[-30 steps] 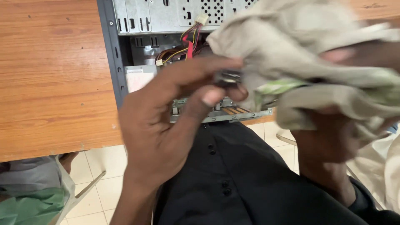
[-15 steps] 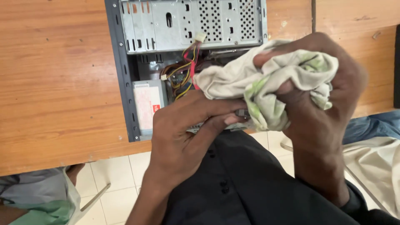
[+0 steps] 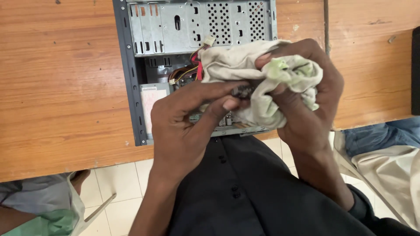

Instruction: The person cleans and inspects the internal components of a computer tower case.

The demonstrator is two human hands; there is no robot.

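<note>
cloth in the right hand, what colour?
Off-white cloth with pale green patches, bunched in the right hand; head view shows it.

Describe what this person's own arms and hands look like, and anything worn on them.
Both hands are bare: no gloves, rings or watch show. The left hand leads to a forearm that is uncovered as far as the picture's lower edge. The right hand also has a bare wrist and forearm, ending in a dark sleeve pushed up near the elbow.

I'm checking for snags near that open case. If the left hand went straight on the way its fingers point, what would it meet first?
The left hand points rightward; its fingertips already touch the small dark part, so next comes the cloth bunched in the right hand, probably; depth is unclear.
</note>
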